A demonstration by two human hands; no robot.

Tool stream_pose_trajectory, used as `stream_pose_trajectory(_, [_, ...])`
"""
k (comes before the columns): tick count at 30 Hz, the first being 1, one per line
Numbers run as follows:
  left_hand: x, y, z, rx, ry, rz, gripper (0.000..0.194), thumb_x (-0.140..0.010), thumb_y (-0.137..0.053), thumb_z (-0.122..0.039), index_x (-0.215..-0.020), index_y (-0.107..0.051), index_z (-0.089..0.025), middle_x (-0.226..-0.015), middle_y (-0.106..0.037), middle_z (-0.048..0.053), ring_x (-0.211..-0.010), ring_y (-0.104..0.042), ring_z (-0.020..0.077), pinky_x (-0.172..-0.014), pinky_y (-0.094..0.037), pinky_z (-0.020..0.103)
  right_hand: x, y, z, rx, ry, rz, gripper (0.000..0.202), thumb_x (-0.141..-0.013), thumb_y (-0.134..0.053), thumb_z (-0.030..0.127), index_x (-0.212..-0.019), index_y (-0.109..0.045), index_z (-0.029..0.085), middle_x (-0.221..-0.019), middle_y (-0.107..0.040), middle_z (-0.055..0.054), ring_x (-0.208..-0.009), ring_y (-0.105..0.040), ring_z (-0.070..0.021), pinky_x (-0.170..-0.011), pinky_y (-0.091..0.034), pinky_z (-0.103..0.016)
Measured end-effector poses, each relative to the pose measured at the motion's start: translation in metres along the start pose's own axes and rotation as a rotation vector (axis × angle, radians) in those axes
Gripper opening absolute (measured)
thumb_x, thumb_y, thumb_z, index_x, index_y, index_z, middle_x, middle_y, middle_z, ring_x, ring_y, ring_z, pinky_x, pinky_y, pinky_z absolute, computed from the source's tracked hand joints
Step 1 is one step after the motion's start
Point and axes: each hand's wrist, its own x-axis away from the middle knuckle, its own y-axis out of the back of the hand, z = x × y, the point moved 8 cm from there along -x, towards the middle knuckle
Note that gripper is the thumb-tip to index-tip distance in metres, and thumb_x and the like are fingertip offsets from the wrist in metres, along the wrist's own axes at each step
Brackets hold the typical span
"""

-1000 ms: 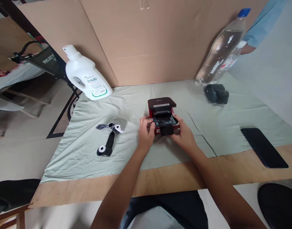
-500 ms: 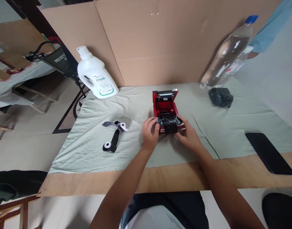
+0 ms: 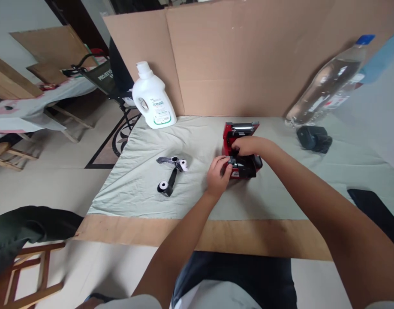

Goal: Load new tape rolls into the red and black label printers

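Centre frame, left hand [image 3: 218, 174] grips the open red printer's [image 3: 240, 148] front edge; right hand [image 3: 248, 146] curls inside it

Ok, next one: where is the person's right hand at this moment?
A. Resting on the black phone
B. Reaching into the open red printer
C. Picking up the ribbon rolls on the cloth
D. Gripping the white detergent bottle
B. The right hand sits over the open compartment of the red printer, whose lid stands up, while the left hand steadies the printer's front left edge.
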Motion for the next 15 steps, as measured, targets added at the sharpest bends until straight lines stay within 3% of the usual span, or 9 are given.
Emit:
stream_pose_trajectory(4, [-0.001, 0.0, -0.003, 0.0, -0.013, -0.01, 0.034, -0.106, -0.052, -0.046, -0.118, -0.073, -0.022, -0.128, -0.071, 0.013, -0.123, -0.068, 0.024, -0.11, -0.056, 0.042, -0.002, 0.001, 0.001, 0.06, -0.037, -0.008, 0.013, -0.062, -0.074, 0.01, -0.06, -0.068, 0.022, -0.055, -0.066, -0.003, -0.047, -0.053, -0.0168, -0.053, -0.038, -0.033])
stream_pose_trajectory(9, [-0.002, 0.001, -0.004, 0.02, -0.032, -0.037, 0.027, -0.105, -0.055, -0.039, -0.117, -0.073, -0.023, -0.126, -0.071, 0.012, -0.122, -0.068, 0.0243, -0.111, -0.056, 0.042, 0.033, 0.024, -0.004, -0.107, 0.114, -0.13, 0.02, -0.072, -0.08, 0.029, -0.066, -0.062, 0.023, -0.065, -0.068, -0.001, -0.056, -0.056, -0.016, -0.053, -0.037, -0.03])
stream_pose_trajectory(13, [-0.002, -0.001, -0.002, 0.031, -0.019, -0.028, 0.025, -0.104, -0.056, -0.036, -0.118, -0.072, -0.023, -0.128, -0.071, 0.012, -0.123, -0.068, 0.0244, -0.11, -0.057, 0.041, 0.064, 0.057, -0.005, -0.339, 0.125, -0.24, 0.032, -0.079, -0.08, 0.05, -0.09, -0.071, 0.022, -0.082, -0.073, -0.005, -0.067, -0.063, -0.0172, -0.059, -0.044, -0.032])
stream_pose_trajectory(15, [-0.002, -0.002, 0.0, 0.05, -0.003, -0.019, 0.025, -0.104, -0.057, -0.035, -0.121, -0.071, -0.023, -0.128, -0.071, 0.011, -0.121, -0.069, 0.0242, -0.109, -0.057, 0.04, 0.071, 0.073, 0.008, -0.513, 0.105, -0.311, 0.037, -0.086, -0.074, 0.051, -0.107, -0.071, 0.021, -0.09, -0.073, -0.005, -0.069, -0.063, -0.0149, -0.06, -0.043, -0.032])
